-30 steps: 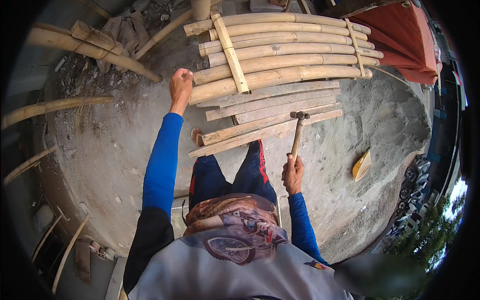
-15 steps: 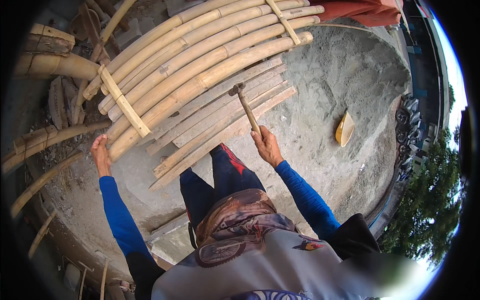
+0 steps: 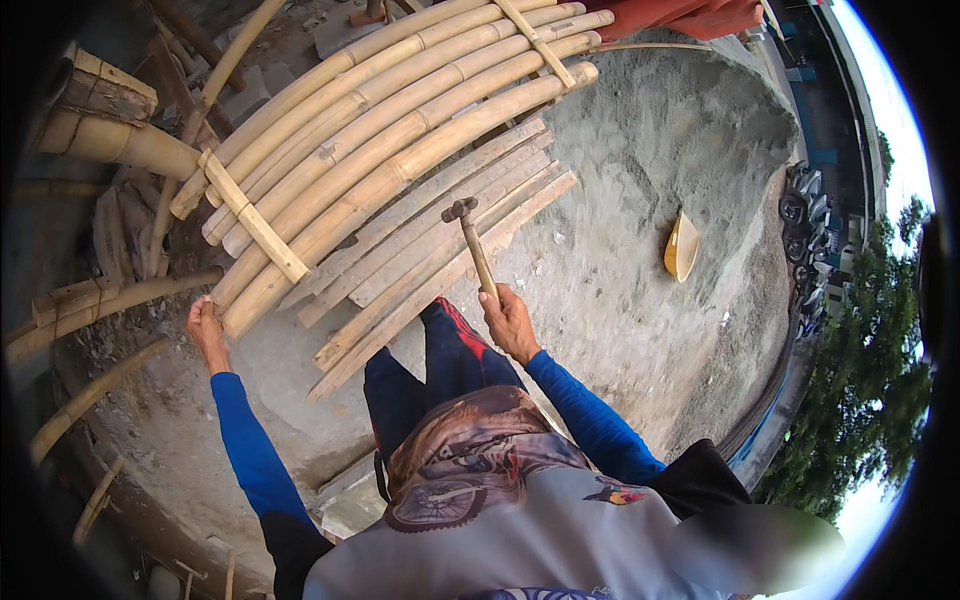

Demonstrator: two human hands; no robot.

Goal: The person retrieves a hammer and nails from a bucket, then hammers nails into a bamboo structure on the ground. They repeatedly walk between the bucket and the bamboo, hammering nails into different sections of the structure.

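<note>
My right hand [image 3: 511,325] is closed round the wooden handle of a hammer [image 3: 472,241], its metal head raised toward the planks. At the near left end of a bamboo panel, my left hand [image 3: 209,331] has its fingers curled together beside the pole ends. Whatever is in those fingers, if anything, is too small to make out. The panel is several thick bamboo poles [image 3: 390,170] lying side by side. A pale wooden strip [image 3: 254,217] crosses them near my left hand, and a second strip [image 3: 536,43] crosses near the far end.
Weathered planks [image 3: 445,275] lie between my legs and the panel. A yellow scoop-like container [image 3: 682,248] rests by a grey sand heap [image 3: 690,120] on the right. Bamboo beams [image 3: 118,142] stick out at left. Red cloth [image 3: 655,17] lies at the far end; motorcycles [image 3: 806,225] stand beyond the sand.
My right hand and the hammer have come slightly left and lower in the picture. The whole view has shifted a little. My left hand stays by the pole ends.
</note>
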